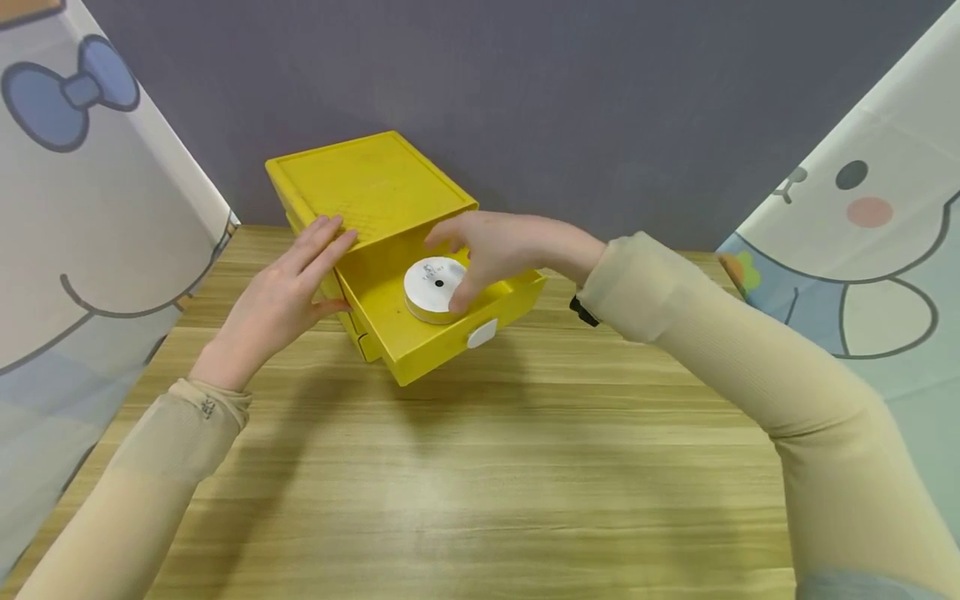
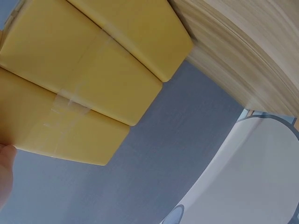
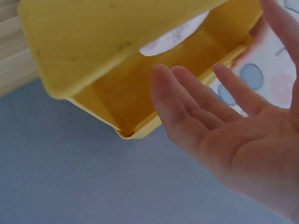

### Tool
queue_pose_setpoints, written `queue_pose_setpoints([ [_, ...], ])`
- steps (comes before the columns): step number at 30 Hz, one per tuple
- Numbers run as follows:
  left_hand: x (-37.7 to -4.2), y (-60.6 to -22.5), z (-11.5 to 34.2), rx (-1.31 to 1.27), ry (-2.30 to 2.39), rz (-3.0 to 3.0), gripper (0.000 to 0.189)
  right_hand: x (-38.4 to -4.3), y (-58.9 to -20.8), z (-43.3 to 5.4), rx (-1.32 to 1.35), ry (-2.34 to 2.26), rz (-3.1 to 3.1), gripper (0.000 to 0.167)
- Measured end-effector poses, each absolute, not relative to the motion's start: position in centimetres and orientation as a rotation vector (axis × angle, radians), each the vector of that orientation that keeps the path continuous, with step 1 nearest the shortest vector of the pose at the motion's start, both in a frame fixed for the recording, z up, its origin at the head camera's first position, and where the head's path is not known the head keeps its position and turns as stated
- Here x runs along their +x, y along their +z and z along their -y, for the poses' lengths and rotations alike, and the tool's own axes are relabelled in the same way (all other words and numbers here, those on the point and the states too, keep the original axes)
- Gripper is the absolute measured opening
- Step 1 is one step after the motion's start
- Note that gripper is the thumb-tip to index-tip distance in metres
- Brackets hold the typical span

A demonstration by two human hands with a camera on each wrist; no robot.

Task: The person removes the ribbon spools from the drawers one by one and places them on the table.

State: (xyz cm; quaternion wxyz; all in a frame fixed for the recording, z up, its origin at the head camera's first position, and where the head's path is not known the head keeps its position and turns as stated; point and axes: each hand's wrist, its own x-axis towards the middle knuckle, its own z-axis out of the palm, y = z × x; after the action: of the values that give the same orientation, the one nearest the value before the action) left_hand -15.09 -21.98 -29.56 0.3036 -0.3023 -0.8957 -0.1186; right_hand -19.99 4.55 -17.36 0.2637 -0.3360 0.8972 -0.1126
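A yellow drawer cabinet [image 1: 375,187] stands toward the back of the wooden table, its top drawer [image 1: 390,329] pulled out. Flat in that drawer lies a round spool [image 1: 431,279] with a white face, a small dark centre hole and a yellowish side. My right hand [image 1: 502,246] reaches over the drawer, thumb and fingers spread about the spool; in the right wrist view the fingers [image 3: 180,100] hold nothing. My left hand [image 1: 281,296] rests on the cabinet's left top edge, fingers laid on the top, thumb lower by the side.
A white handle [image 1: 482,333] sits on the drawer front. Lower drawers are closed beneath. Clear tape [image 2: 67,109] crosses the cabinet's side. Behind is a grey wall [image 1: 600,108]; cartoon-printed cloths [image 1: 862,275] hang at left and right. The wooden table [image 1: 480,483] spreads out in front.
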Motion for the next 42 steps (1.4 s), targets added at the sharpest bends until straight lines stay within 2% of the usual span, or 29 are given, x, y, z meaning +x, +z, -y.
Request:
queue_pose_setpoints([
  [15,-14.6,-30.1,21.9,-0.792,-0.327,2.363,0.095,-21.1,-18.2,0.6,-0.862,0.210,-2.302,0.092],
  [20,-14.7,-30.0,21.7,-0.794,-0.327,2.361,0.095,-21.0,-19.3,0.9,-0.944,0.281,-2.287,0.094],
  [24,-14.7,-29.8,21.6,-0.802,-0.326,2.362,0.095,-21.0,-20.0,0.8,-1.024,0.289,-2.318,0.089],
  [31,-14.8,-29.6,21.6,-0.801,-0.327,2.363,0.095,-21.0,-20.1,0.5,-0.997,0.229,-2.382,0.083],
  [42,-15.0,-29.6,21.9,-0.793,-0.313,2.363,0.094,-21.3,-17.3,-1.2,-0.987,0.127,-2.417,0.084],
])
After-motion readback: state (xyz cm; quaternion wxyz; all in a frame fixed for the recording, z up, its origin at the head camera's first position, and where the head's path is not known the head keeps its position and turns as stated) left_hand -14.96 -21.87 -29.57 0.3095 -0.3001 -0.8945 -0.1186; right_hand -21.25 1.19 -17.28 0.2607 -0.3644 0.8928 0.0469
